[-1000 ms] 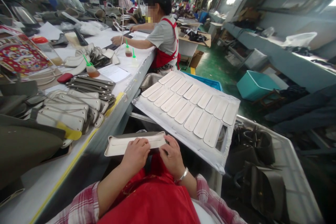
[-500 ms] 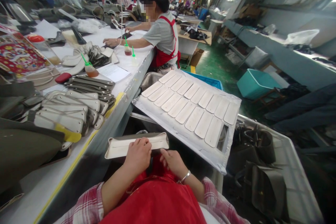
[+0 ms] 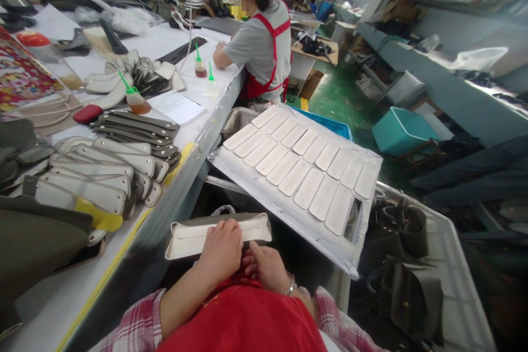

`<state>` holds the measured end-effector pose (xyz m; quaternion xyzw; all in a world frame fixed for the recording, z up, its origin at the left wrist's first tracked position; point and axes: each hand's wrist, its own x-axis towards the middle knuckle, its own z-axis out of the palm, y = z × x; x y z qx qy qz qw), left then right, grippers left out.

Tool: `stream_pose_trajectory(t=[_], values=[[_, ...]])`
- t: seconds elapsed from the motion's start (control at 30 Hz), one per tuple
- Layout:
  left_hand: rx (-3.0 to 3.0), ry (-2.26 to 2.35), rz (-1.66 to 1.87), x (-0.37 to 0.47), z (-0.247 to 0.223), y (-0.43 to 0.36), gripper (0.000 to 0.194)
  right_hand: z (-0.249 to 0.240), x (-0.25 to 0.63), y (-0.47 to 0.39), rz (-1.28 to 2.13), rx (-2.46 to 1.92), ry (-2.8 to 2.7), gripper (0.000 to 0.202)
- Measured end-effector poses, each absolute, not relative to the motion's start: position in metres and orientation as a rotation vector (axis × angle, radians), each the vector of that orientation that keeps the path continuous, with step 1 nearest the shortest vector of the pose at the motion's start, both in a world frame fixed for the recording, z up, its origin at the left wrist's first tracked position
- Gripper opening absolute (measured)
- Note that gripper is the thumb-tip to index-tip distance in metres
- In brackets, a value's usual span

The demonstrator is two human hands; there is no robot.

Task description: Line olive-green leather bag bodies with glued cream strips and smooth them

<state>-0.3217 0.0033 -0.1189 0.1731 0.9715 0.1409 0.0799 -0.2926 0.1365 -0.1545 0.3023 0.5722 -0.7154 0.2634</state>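
Across my lap lies a bag (image 3: 181,237), dark olive at the sides, with its long white bottom panel facing up and a thin line along the middle. My left hand (image 3: 223,247) rests over this panel, its fingers curled and pressed against it. At the near edge, my right hand (image 3: 266,267) has its fingers bent inward and its thumb against the bag; its fingertips are partly hidden. To the right, a white-covered board (image 3: 243,173) carries rows of white rounded strips (image 3: 303,142).
On the table (image 3: 198,146) at left are stacked pale strips (image 3: 103,168), a yellow scraper (image 3: 99,214) and green-tipped glue bottles (image 3: 136,102). A bin (image 3: 462,264) of dark bags stands at right. A co-worker (image 3: 268,49) in a red apron sits ahead.
My right hand has moved left, closer to my left hand. The bag has shifted slightly right and down in view. The co-worker's arm has drawn back and the view has tilted a little.
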Motion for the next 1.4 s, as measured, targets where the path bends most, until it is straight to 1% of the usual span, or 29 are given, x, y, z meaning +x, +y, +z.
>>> stream_pose_trajectory(t=[0.1, 0.17, 0.27, 0.33, 0.37, 0.4, 0.5, 0.6, 0.8, 0.9, 1.03, 1.13, 1.2, 1.23, 1.3, 1.33, 1.4], values=[[0.522, 2.891, 0.437, -0.328, -0.120, 0.003, 0.015, -0.156, -0.295, 0.128, -1.942, 0.765, 1.498, 0.057], [0.525, 2.866, 0.487, -0.330, -0.121, -0.001, 0.013, -0.155, -0.295, 0.123, -1.944, 0.752, 1.472, 0.057], [0.531, 2.805, 0.729, -0.329, -0.121, -0.017, 0.008, -0.154, -0.293, 0.118, -1.962, 0.808, 1.461, 0.053], [0.536, 2.785, 0.934, -0.326, -0.120, -0.033, 0.020, -0.153, -0.292, 0.115, -1.956, 0.863, 1.470, 0.048], [0.547, 2.785, 0.995, -0.324, -0.119, -0.041, 0.023, -0.152, -0.291, 0.114, -1.947, 0.884, 1.478, 0.045], [0.567, 2.785, 1.008, -0.322, -0.118, -0.048, 0.022, -0.152, -0.291, 0.113, -1.941, 0.896, 1.487, 0.043], [0.627, 2.786, 0.856, -0.318, -0.115, -0.059, 0.008, -0.150, -0.289, 0.108, -1.954, 0.897, 1.498, 0.040], [0.617, 2.813, 0.720, -0.318, -0.114, -0.057, 0.010, -0.149, -0.289, 0.102, -1.958, 0.909, 1.500, 0.039], [0.533, 2.883, 0.589, -0.320, -0.115, -0.047, 0.016, -0.150, -0.289, 0.089, -1.946, 0.891, 1.479, 0.039], [0.504, 2.891, 0.559, -0.322, -0.115, -0.047, 0.018, -0.154, -0.288, 0.084, -1.945, 0.844, 1.471, 0.045], [0.502, 2.887, 0.550, -0.325, -0.113, -0.048, 0.016, -0.158, -0.288, 0.077, -1.957, 0.737, 1.416, 0.050], [0.514, 2.843, 0.607, -0.322, -0.111, -0.054, 0.013, -0.155, -0.288, 0.073, -1.969, 0.724, 1.389, 0.049], [0.504, 2.844, 0.648, -0.316, -0.110, -0.062, 0.005, -0.151, -0.289, 0.070, -1.971, 0.757, 1.385, 0.047], [0.476, 2.875, 0.653, -0.313, -0.110, -0.069, 0.004, -0.149, -0.289, 0.069, -1.961, 0.783, 1.390, 0.046], [0.404, 2.963, 0.641, -0.307, -0.110, -0.083, 0.013, -0.146, -0.290, 0.066, -1.920, 0.834, 1.413, 0.044], [0.389, 2.998, 0.637, -0.305, -0.111, -0.091, 0.014, -0.144, -0.290, 0.064, -1.896, 0.856, 1.428, 0.044], [0.425, 3.020, 0.642, -0.302, -0.112, -0.104, 0.009, -0.143, -0.291, 0.061, -1.864, 0.876, 1.454, 0.043]])
